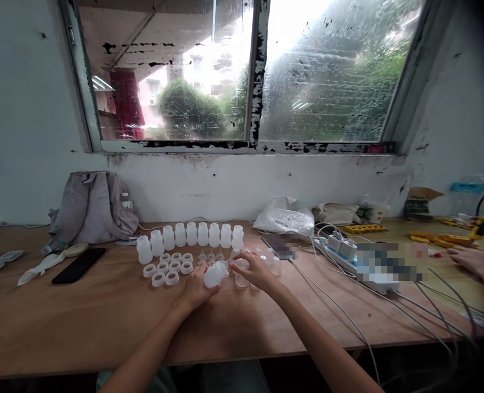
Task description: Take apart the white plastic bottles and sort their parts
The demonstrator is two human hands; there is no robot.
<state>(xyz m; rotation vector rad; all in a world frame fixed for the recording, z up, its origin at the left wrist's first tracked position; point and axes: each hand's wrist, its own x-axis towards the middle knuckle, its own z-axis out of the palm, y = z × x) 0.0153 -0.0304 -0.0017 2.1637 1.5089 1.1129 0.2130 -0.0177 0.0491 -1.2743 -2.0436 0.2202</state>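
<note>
A wooden table [102, 327] spans the view below a weathered two-pane window [332, 76]; on its left side a grey backpack [94, 207] leans near the wall; towards the right lies a crumpled plastic bag [285, 218], with a white power strip [383, 285] and its cables nearer the front; at the far right edge, a co-worker's hand [473, 262] rests near yellow tools [442, 239]; a black phone [78, 266] lies in front of the backpack. The left hand [195, 286] grips a white bottle [212, 277], tilted, over the middle of the table; the right hand [256, 270] has its fingers bent close to the bottle's narrow end, and whether they touch or pinch anything I cannot tell. Behind both hands stand nine similar bottles [180, 234], upright in a row; clear caps [241, 280] sit beneath and beside the right hand; white rings [172, 283] cluster left of the left hand; clear pointed teats [211, 256] stand just behind the held bottle, between the row and the hands.
</note>
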